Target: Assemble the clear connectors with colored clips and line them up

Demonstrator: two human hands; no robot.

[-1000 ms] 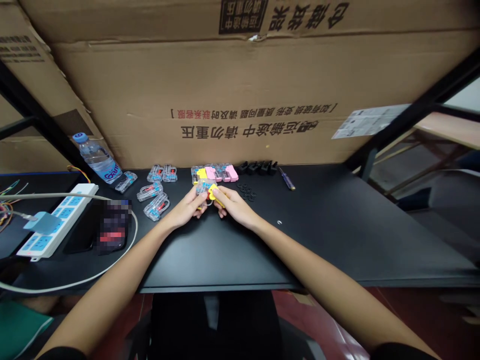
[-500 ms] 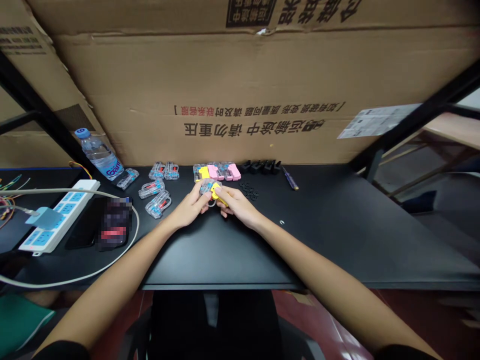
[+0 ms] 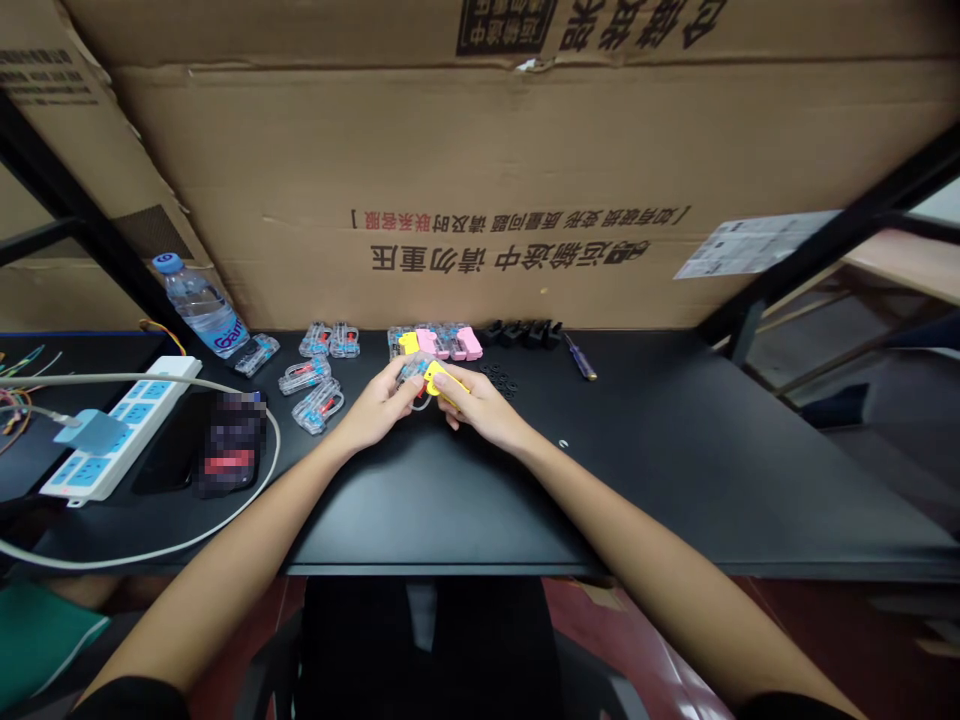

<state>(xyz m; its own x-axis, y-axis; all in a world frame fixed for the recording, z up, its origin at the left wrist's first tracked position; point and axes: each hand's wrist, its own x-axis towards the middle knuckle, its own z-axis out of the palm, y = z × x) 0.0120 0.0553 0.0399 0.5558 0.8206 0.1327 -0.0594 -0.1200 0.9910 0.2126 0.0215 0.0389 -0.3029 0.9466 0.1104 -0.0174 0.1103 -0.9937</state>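
Note:
My left hand [image 3: 384, 405] is closed around a clear plastic case [image 3: 413, 369] that has blue and red parts inside and a grey loop at its lower end. Against its right side sits a yellow plastic piece [image 3: 444, 382], pinched by my right hand [image 3: 484, 402] with the thumb on top. Whether the yellow piece is joined to the case I cannot tell. Just beyond my fingers, a row of similar clear cases lies with a yellow cover [image 3: 408, 343] and pink covers [image 3: 466, 344] on them. My fingers hide part of both held pieces.
More clear cases [image 3: 319, 405] lie left of my hands. Small black rings [image 3: 501, 380], black blocks [image 3: 525, 334] and a screwdriver [image 3: 580, 357] are right of them. A water bottle [image 3: 202, 308], power strip [image 3: 124, 430], phone [image 3: 176, 450] and looping cable [image 3: 278, 440] occupy the left.
The yellow piece has turned slightly and shows more of its length between my hands. Both hands stay in nearly the same place.

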